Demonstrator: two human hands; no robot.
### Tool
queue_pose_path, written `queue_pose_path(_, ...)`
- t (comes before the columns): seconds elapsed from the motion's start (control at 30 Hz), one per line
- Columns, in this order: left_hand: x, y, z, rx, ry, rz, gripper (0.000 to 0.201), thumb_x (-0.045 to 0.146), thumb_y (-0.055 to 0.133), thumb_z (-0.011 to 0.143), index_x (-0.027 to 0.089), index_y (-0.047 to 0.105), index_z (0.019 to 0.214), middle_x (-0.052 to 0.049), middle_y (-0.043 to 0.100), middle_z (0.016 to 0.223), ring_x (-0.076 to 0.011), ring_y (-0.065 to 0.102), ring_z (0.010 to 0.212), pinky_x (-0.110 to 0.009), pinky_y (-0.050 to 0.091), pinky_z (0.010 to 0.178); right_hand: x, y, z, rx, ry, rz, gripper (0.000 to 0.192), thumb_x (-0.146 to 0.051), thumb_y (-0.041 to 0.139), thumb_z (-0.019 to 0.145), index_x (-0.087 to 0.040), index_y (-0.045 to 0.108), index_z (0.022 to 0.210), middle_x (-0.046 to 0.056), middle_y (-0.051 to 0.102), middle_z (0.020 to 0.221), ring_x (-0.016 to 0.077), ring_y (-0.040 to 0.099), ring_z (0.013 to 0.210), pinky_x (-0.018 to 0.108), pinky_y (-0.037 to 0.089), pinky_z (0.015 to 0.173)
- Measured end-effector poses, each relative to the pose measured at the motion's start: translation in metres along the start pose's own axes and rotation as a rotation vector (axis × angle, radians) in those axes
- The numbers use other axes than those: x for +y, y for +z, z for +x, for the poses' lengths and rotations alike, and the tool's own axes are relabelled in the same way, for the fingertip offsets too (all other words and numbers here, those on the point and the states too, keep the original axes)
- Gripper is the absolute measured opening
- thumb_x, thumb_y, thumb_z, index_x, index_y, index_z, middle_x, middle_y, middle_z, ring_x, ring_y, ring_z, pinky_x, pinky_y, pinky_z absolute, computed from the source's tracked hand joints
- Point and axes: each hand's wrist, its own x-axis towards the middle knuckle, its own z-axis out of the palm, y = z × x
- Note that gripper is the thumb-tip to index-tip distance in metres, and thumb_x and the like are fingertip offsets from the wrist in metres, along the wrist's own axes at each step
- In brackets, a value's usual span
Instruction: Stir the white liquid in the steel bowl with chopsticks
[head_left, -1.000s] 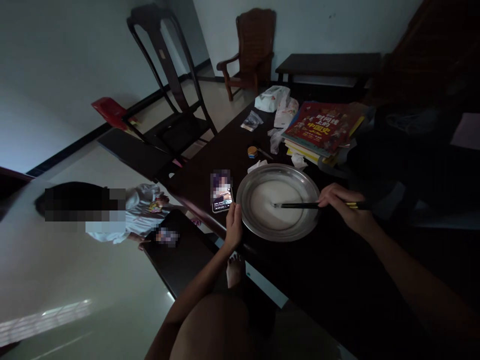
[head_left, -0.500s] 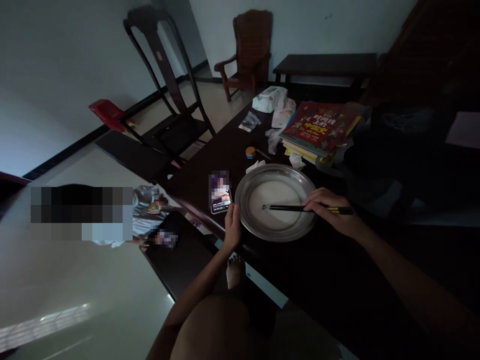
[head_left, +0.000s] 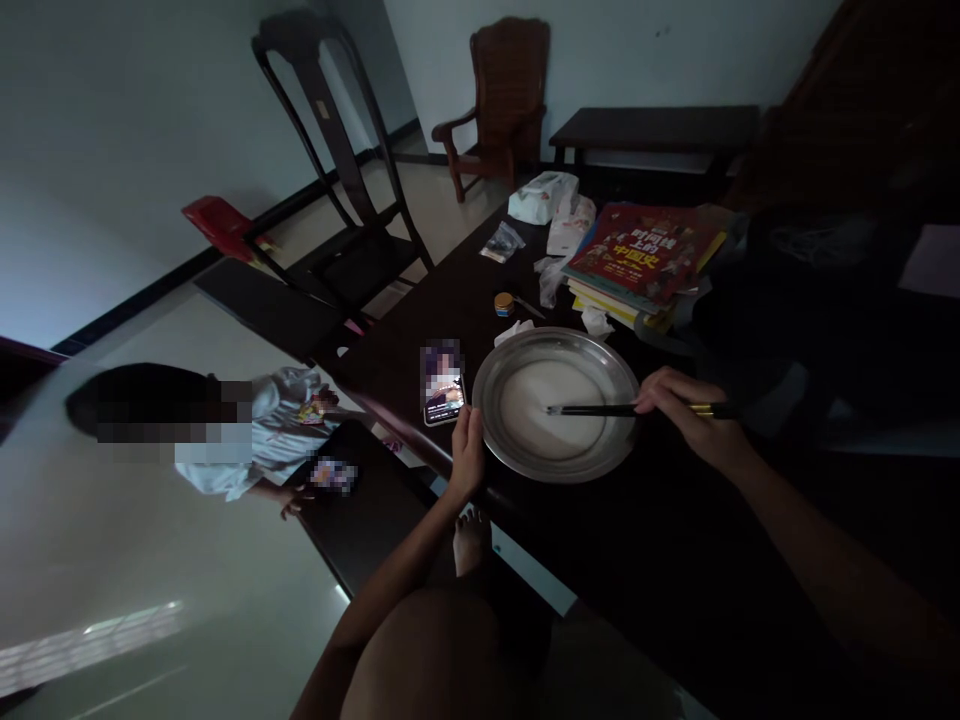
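Nearest to us, our left hand curls its fingers against the near rim of the metal pan, which sits on the dark table close to its edge; we cannot tell whether the fingers truly pinch the rim or only press on it. Our right hand is closed around a pair of dark chopsticks, held toward their back end, the tips lying in the pale liquid that covers the pan's floor. We judge the pan thin, stiff and light but sloshy, so it is best held level at the rim; the chopsticks are rigid and slim, easy to twist if gripped loosely. Just left of the pan lies a phone, and farther off a stack of books.
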Motion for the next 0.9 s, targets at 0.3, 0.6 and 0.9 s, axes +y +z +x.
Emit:
queue_pose_path(0.3, 0.0037, 0.0012, -0.0007, -0.007, 0.0, 0.007, 0.057, 0.072, 0.046, 0.085, 0.018, 0.064, 0.086, -0.006, 0.065, 0.087, -0.0204, 0.062, 0.094, -0.032, 0.051, 0.086, 0.0002, -0.0007, 0.0003, 0.006, -0.011, -0.023, 0.027, -0.031, 0.054, 0.095, -0.025, 0.071, 0.076, 0.004, 0.068, 0.08, 0.02, 0.065, 0.081, 0.037, 0.051, 0.076)
queue_pose_path(0.6, 0.0032, 0.0022, 0.0001, 0.0, 0.006, 0.013, 0.061, 0.078, 0.045, 0.08, 0.02, 0.059, 0.077, -0.003, 0.059, 0.079, -0.0177, 0.057, 0.081, -0.03, 0.05, 0.078, -0.0017, -0.0002, 0.0008, -0.004, -0.012, -0.039, 0.025, -0.033, 0.056, 0.094, -0.025, 0.071, 0.075, 0.004, 0.069, 0.08, 0.021, 0.065, 0.083, 0.038, 0.051, 0.077)
queue_pose_path(0.9, 0.0061, 0.0012, 0.0004, 0.0, 0.007, 0.018, 0.058, 0.074, 0.046, 0.083, 0.019, 0.064, 0.084, -0.005, 0.063, 0.084, -0.0194, 0.061, 0.089, -0.032, 0.051, 0.083, -0.0017, 0.0028, 0.0003, -0.037, -0.015, -0.028, 0.023, -0.032, 0.057, 0.094, -0.025, 0.073, 0.078, 0.004, 0.07, 0.083, 0.0209, 0.066, 0.085, 0.038, 0.052, 0.078)
